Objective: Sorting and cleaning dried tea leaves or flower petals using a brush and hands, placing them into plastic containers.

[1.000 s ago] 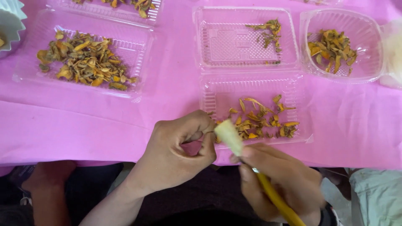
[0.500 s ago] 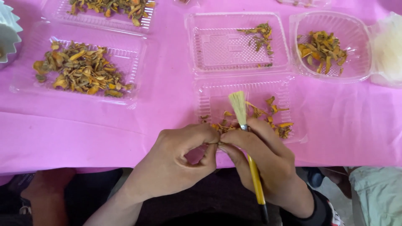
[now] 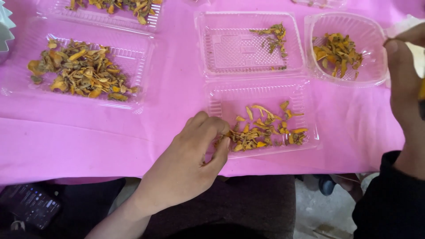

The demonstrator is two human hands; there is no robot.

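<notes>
My left hand (image 3: 188, 157) rests at the near-left corner of a clear plastic tray (image 3: 221, 104). Its fingertips pinch among the dried orange-yellow pieces (image 3: 265, 132) lying in that tray. My right hand (image 3: 405, 93) is raised at the far right edge of the view, in a black sleeve, fingers closed. Only a sliver of the yellow brush handle (image 3: 422, 94) shows beside its palm. The brush head is out of view. The tray's hinged lid half (image 3: 230, 48) lies open behind it with a few pieces at its right side.
A round clear tub (image 3: 367, 35) with orange pieces stands at back right. A larger clear tray (image 3: 137, 57) with a big heap sits at left, another tray (image 3: 102, 17) behind it. A pink cloth (image 3: 88, 137) covers the table. A phone (image 3: 31, 204) lies on my lap.
My right hand has swung with the brush from the near tray out to the right edge. My left hand moved forward and its fingers reached into the near tray's pieces.
</notes>
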